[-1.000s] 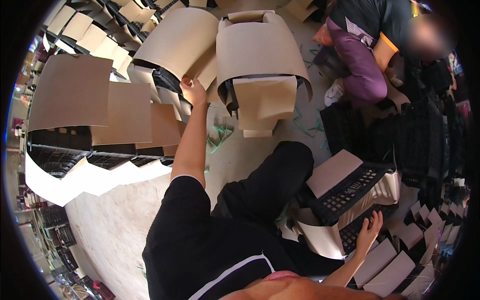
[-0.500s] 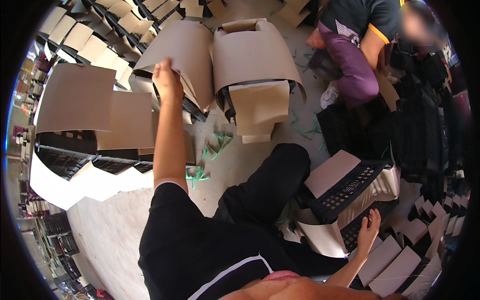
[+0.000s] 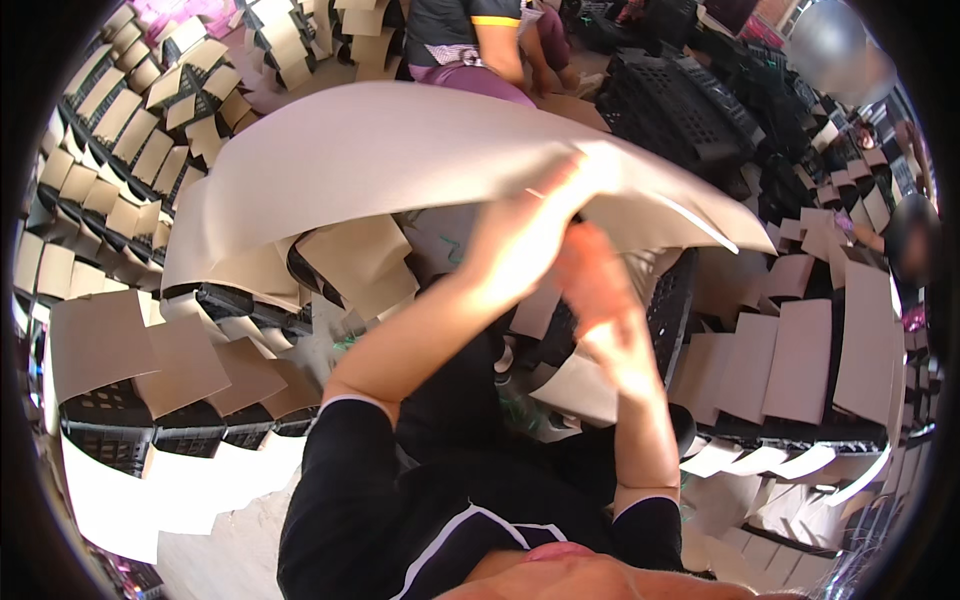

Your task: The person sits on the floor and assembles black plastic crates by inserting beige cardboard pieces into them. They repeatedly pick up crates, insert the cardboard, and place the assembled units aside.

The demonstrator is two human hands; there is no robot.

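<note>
"So, where exactly is the large, thin, tan cardboard sheet (image 3: pixel 380 150), seen from the person's two hands?"

"It is in front of them, on the side away from the chest. Its long axis goes across, from left to right, and it is bowed upward in the middle, although part of this bend may come from the lens."

"Which hand is nearer to it?"

"I think the bare left hand (image 3: pixel 520 235). Its fingers overlap the near edge, to the right of the sheet's middle. The bare right hand (image 3: pixel 592 275) is just beside it, a little to the right and closer to the body, below this edge."

"Then the longer part of the sheet is on the left side?"

"Yes. That part reaches toward the row of black plastic crates with tan cardboard pieces (image 3: pixel 105 440); whether it touches them, I cannot tell. The right end narrows to a corner."

"And are the hands grasping?"

"Both are blurred. The left one seems to touch the sheet, but I cannot tell if it grips. For the right one, I also cannot tell whether it grasps something or is free."

"What is beyond the sheet?"

"A co-worker in purple trousers (image 3: pixel 465 50), partly hidden by it, and a black perforated plastic crate (image 3: pixel 680 105) to the right."
</note>
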